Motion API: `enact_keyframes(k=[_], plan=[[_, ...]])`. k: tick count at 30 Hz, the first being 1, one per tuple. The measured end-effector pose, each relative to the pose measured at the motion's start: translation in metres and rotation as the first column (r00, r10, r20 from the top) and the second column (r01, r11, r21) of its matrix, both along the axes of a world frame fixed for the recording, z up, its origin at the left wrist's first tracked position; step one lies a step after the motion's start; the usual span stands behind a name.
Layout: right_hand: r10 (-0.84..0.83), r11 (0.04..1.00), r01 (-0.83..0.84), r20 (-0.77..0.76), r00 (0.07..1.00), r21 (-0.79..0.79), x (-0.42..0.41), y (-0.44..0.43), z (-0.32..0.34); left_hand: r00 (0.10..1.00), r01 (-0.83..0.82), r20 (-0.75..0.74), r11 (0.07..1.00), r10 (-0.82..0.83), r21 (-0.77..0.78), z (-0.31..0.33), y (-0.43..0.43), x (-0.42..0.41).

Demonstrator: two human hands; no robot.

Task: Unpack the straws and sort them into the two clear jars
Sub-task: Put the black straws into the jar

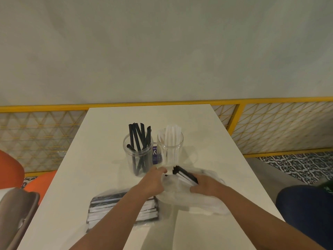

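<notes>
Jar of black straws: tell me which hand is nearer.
Left. The left hand sits just before the jar of black straws; the right hand is farther right, gripping a straw bundle.

dim warm indoor light, soft shadows, overall softness, wide-angle bending at edges.

On the desk (207,138) the left jar (137,157) and the right jar (170,150) are set side by side, with straws stood in each. A small box (155,155) is seen behind, between them. Just before the right jar a bag (203,202) is laid, pinched at its mouth by the left grip (153,183). A bundle of straws (183,175) in the bag is held by the right grip (205,185). A packet of straws (100,208) is placed nearer, left of the bag.
</notes>
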State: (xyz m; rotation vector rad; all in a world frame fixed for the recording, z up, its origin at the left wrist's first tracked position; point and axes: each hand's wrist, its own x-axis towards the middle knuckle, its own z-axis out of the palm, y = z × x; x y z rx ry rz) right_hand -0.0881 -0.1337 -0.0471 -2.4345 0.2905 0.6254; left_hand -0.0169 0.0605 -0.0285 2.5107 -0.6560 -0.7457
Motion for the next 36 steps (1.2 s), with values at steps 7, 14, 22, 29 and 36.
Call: enact_keyframes(k=[7,14,22,29,36], plan=[[-0.071,0.989,0.073,-0.018,0.997,0.13,0.004,-0.007,0.005,0.998,0.045,0.035,0.999,-0.046,0.02,0.008,-0.002,-0.002],[-0.091,0.985,0.098,-0.057,0.994,0.141,0.005,-0.012,0.018,0.989,0.084,0.113,0.99,-0.097,0.112,0.01,-0.002,0.0],[-0.104,0.936,0.1,-0.004,0.995,0.337,0.003,-0.021,0.023,0.977,0.171,0.104,0.972,-0.189,0.159,0.003,-0.007,-0.006],[-0.157,0.813,0.139,-0.017,0.988,0.565,0.008,-0.019,0.026,0.955,0.013,0.295,0.996,0.012,-0.083,0.005,-0.023,-0.014],[-0.183,0.733,0.066,0.104,0.978,0.677,0.017,-0.012,0.055,0.97,-0.005,0.224,0.928,0.096,-0.373,0.004,-0.026,-0.019]])
